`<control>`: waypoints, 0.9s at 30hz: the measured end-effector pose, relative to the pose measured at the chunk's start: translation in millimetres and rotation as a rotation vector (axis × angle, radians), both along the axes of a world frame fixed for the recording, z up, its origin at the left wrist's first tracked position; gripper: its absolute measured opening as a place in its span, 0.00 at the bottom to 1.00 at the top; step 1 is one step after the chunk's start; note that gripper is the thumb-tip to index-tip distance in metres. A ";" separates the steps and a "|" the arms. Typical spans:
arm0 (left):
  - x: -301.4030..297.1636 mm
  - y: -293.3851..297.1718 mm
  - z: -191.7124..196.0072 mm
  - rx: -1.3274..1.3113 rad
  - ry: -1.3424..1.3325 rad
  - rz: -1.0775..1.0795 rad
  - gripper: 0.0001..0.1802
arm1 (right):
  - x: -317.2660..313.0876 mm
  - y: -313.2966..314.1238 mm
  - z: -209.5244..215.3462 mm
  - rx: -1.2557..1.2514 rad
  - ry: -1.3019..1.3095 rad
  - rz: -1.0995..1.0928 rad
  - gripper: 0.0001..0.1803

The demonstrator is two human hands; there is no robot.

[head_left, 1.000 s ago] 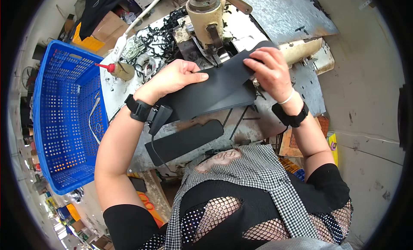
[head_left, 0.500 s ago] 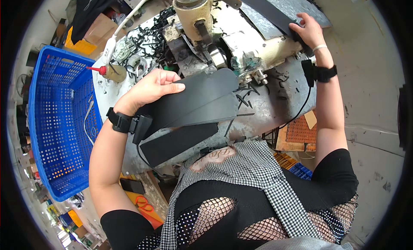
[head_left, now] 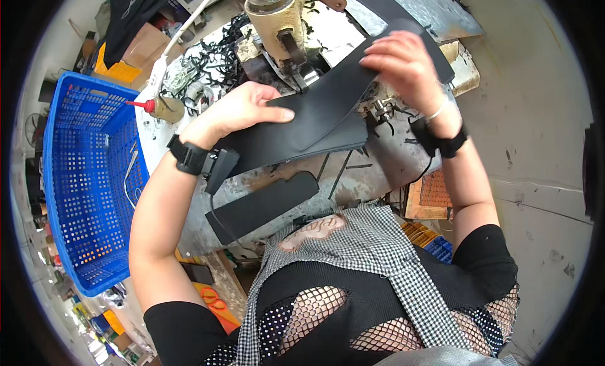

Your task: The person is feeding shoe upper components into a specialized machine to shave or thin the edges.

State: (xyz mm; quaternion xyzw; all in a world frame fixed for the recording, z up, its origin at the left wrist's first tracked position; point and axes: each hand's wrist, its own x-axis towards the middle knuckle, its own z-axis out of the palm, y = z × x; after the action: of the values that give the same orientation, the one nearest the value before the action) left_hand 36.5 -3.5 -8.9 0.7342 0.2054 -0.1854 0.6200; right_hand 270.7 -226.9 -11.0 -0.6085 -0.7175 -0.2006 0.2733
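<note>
My left hand (head_left: 236, 110) presses its fingers flat on a long black sheet of material (head_left: 321, 110) lying across the metal work table (head_left: 378, 161). My right hand (head_left: 403, 63) grips the far end of that same black sheet, lifted just in front of the beige sewing machine (head_left: 277, 16). More black sheets lie stacked under it. Both wrists wear black bands.
A blue plastic crate (head_left: 82, 177) stands at my left. A small oil bottle with a red spout (head_left: 161, 107) and tangled black scraps (head_left: 214, 51) sit behind my left hand. A black padded strip (head_left: 261, 205) hangs at the table's near edge. Cardboard boxes lie far left.
My right hand came back from the far right of the table with a black sheet and now holds it over the stack. My left hand stayed pressed on the stack.
</note>
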 end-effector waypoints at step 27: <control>-29.1 18.8 5.6 -0.144 0.001 -0.027 0.10 | 103.4 -36.0 34.6 -0.410 0.697 -0.279 0.13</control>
State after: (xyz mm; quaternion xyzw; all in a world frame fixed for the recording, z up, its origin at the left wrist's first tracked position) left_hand 7.4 15.3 -3.3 0.6902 0.1822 -0.2085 0.6685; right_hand 374.1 -262.9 23.6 -0.7730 -0.5178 0.1287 0.3432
